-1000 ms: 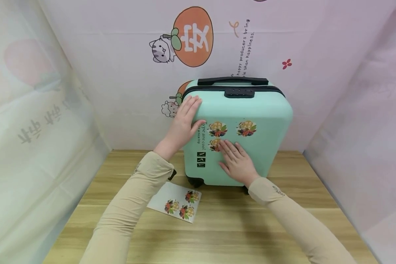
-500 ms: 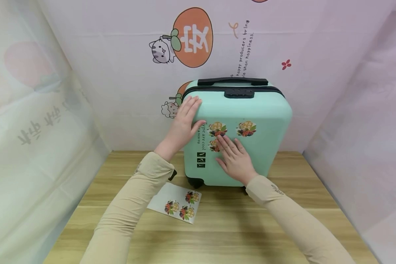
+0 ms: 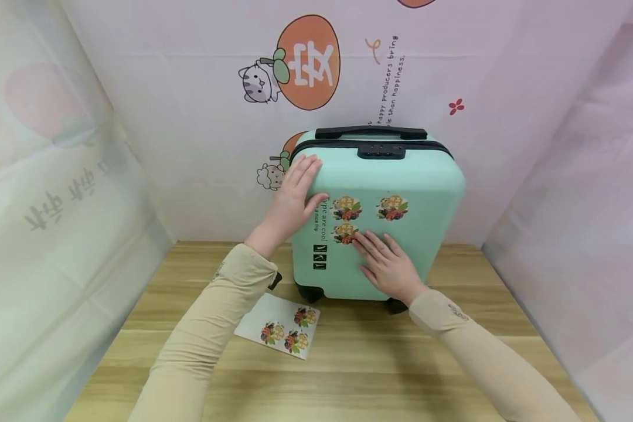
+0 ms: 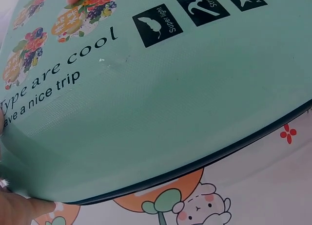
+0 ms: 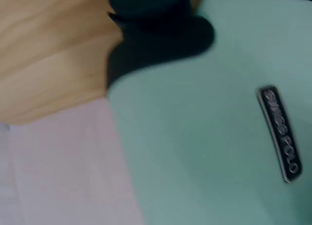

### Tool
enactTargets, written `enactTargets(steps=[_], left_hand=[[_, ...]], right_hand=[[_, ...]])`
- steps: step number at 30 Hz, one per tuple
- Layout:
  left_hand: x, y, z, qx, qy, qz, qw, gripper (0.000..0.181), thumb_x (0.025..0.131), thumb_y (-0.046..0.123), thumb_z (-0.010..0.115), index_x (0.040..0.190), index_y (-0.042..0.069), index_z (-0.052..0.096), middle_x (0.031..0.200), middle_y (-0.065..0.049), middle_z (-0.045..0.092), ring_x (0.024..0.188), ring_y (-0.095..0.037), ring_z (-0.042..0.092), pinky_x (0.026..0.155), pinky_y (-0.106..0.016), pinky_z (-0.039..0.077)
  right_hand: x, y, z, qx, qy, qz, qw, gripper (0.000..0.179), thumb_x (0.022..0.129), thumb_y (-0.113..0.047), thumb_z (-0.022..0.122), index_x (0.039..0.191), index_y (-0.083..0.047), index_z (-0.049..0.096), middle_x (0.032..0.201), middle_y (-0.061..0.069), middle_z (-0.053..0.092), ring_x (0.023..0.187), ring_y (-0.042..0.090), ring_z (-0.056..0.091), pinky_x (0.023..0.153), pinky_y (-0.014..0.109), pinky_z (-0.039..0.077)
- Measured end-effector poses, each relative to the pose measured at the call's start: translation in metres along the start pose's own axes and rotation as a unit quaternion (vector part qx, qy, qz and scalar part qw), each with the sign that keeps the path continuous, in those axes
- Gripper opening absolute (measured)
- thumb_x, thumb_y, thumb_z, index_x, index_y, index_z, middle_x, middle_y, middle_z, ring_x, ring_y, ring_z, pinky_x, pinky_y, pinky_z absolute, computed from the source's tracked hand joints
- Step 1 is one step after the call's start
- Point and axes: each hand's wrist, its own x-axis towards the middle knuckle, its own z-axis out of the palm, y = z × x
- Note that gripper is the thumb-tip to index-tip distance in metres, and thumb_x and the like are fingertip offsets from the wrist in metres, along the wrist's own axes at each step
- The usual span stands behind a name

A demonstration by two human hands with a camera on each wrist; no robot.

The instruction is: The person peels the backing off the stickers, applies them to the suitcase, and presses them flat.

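And there's the wood-grain tabletop (image 3: pixel 380 375), walled in by cartoon-printed cloth (image 3: pixel 190 117), the mint-green suitcase (image 3: pixel 358 278) standing upright towards the back and a white sticker sheet (image 3: pixel 261 316) lying flat in front, to its left. The left hand (image 3: pixel 291 198) rests on the suitcase's upper left corner, fingers close together, thumb out; the right hand (image 3: pixel 387 264) lies on its front, fingers straight, slightly spread, a fingertip touching the lowest fruit sticker (image 3: pixel 341 232).

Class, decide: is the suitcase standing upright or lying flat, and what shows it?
The suitcase stands upright: its handle is on top and its wheels are down at the table.
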Motion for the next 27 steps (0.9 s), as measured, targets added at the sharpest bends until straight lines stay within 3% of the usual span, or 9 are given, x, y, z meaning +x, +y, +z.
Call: enactTargets(steps=[4,9,13,17,23,27], left_hand=[[-0.001,-0.002,0.003,0.003,0.002,0.001,1.0,0.06,0.093,0.021,0.06,0.143,-0.001,0.036,0.15,-0.018,0.032,0.142,-0.037,0.021,0.12,-0.04,0.014],[-0.009,-0.005,0.006,-0.002,0.001,-0.001,1.0,0.058,0.094,0.019,0.058,0.145,0.003,0.035,0.154,-0.019,0.023,0.143,-0.04,0.015,0.119,-0.047,0.012],[-0.024,-0.003,0.005,-0.022,0.007,-0.009,0.9997,0.057,0.092,0.016,0.059,0.143,0.003,0.037,0.154,-0.021,0.02,0.143,-0.04,0.015,0.118,-0.051,0.011],[-0.051,-0.001,0.001,-0.036,-0.008,-0.049,0.9981,0.058,0.092,0.015,0.059,0.144,0.005,0.036,0.155,-0.021,0.016,0.143,-0.04,0.015,0.115,-0.055,0.017],[-0.103,-0.004,0.0,-0.048,-0.031,-0.111,0.9922,0.056,0.091,0.012,0.058,0.142,0.004,0.038,0.155,-0.02,0.018,0.14,-0.043,0.018,0.11,-0.061,0.024],[-0.14,-0.012,0.002,-0.039,-0.05,-0.136,0.9887,0.056,0.091,0.011,0.06,0.142,0.004,0.039,0.155,-0.018,0.02,0.139,-0.042,0.021,0.109,-0.061,0.027]], right_hand=[[-0.014,-0.007,0.0,0.035,-0.002,0.019,0.9992,0.057,0.103,-0.044,0.008,0.153,-0.019,0.009,0.16,0.002,-0.01,0.147,0.022,-0.005,0.12,0.046,0.004],[-0.027,-0.027,0.0,0.101,0.028,0.038,0.9937,0.055,0.103,-0.044,0.014,0.143,-0.016,0.039,0.158,0.012,0.013,0.139,0.034,0.019,0.108,0.06,0.014],[-0.035,-0.045,-0.001,0.132,0.043,0.07,0.9879,0.054,0.102,-0.044,0.017,0.138,-0.015,0.045,0.153,0.017,0.021,0.131,0.036,0.027,0.099,0.064,0.019],[-0.043,-0.061,-0.003,0.18,0.048,0.109,0.9763,0.052,0.102,-0.042,0.022,0.136,-0.012,0.047,0.152,0.019,0.021,0.129,0.04,0.028,0.095,0.068,0.019],[-0.052,-0.081,-0.003,0.23,0.047,0.152,0.9601,0.052,0.101,-0.043,0.024,0.131,-0.009,0.051,0.149,0.022,0.023,0.125,0.043,0.028,0.092,0.072,0.017],[-0.054,-0.094,-0.004,0.255,0.026,0.171,0.9514,0.039,0.096,-0.031,0.052,0.129,-0.009,0.054,0.149,0.02,0.026,0.126,0.046,0.026,0.093,0.072,0.015]])
